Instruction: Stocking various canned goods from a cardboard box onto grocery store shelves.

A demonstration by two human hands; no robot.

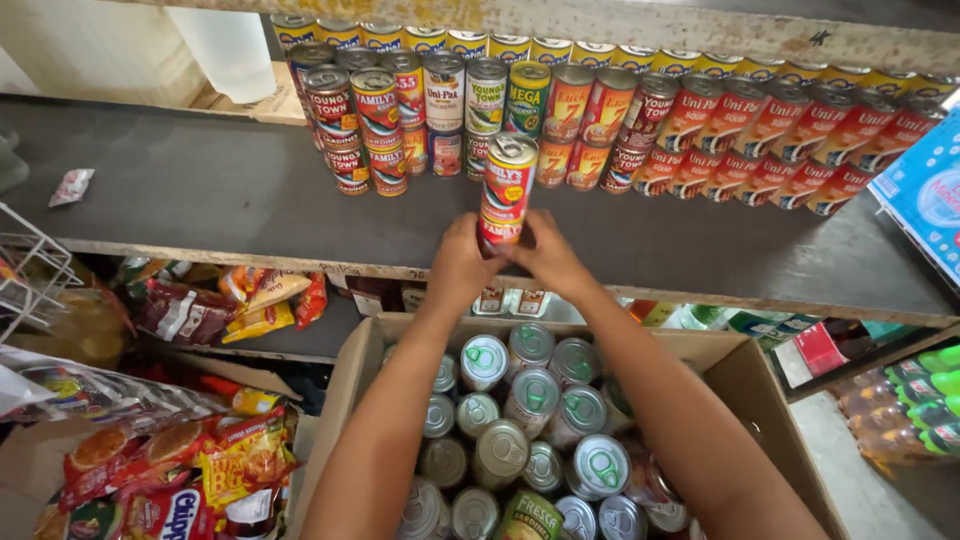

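Left hand [462, 262] and right hand [545, 255] both closed around the base of a short stack of red-labelled tins [507, 190], one tin upon another, held upright over the dark shelf [200, 190], just in front of the rows of stacked tins [620, 120] along the wall. Below the forearms, an open cardboard box [745, 375] full of upright pull-tab tins [530, 400]. Lower left, snack packets [180, 470] in red and yellow wrappers. Far left, a white wire rack [30, 270].
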